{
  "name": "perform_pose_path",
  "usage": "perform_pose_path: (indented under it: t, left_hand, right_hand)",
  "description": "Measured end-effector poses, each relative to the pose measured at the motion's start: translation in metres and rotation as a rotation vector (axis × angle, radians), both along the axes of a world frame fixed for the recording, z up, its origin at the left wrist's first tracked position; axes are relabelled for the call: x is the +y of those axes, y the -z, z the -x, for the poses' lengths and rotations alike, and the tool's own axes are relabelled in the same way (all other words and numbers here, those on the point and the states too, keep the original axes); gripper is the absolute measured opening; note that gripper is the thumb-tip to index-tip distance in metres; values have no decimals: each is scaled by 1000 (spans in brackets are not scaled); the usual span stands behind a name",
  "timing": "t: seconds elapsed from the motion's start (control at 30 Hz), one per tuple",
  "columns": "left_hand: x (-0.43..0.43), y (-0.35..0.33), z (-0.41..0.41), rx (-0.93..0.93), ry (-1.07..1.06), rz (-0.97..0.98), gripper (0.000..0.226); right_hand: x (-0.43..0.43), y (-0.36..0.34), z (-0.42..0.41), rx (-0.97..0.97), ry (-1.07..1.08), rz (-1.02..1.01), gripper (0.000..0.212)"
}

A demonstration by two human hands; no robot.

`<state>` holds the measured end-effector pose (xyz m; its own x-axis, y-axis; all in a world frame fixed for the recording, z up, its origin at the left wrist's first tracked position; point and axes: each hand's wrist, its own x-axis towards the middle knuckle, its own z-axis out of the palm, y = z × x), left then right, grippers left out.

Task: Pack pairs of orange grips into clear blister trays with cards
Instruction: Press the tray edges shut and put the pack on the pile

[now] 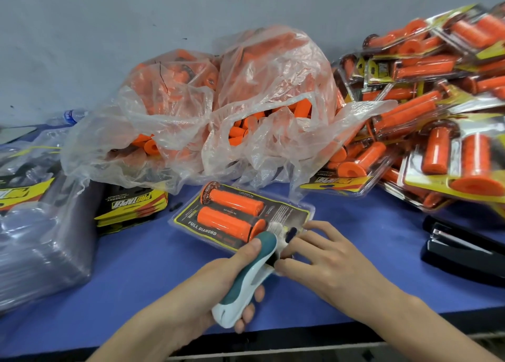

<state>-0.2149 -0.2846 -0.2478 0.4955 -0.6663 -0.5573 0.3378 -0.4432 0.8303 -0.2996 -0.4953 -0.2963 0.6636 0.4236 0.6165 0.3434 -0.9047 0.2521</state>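
Lower centre: left hand [218,277] wraps a teal-and-white stapler [246,277], thumb on top, fingers curled under, nose aimed at the near right end of the blister tray [297,211]. Right hand [325,255] is just beside it, fingers nearly straight, pressing flat on that tray end, gripping nothing. Tray lies mid-frame on the blue table [136,266], two orange grips [232,201] seated side by side over the card [196,225].

Step looks like stapling the tray shut. To do it well: right fingertips clear of the nose, edges held flush, staple through flange and card, not the pocket. Whether the stapler mouth straddles the edge is hidden, cannot tell.

Further back: card stack [131,203] mid-left, black stapler [464,246] at right edge, bag of loose grips [246,101] centre, finished packs [437,115] upper right.
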Motion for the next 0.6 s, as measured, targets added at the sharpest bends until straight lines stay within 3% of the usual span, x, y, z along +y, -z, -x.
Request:
perform_pose_path:
  t: [0.07, 0.2, 0.33, 0.6]
  left_hand:
    - [0, 2, 0, -7, 1, 17, 91]
    - [-2, 3, 1, -24, -33, 24, 62]
    - [-5, -1, 4, -29, -31, 25, 56]
    - [-6, 2, 3, -3, -63, 47, 59]
  right_hand:
    - [2, -2, 1, -6, -12, -6, 18]
    - [7, -3, -4, -6, -38, -122, 5]
    - [11, -6, -11, 124, 24, -149, 48]
    - [16, -10, -14, 173, -1, -179, 49]
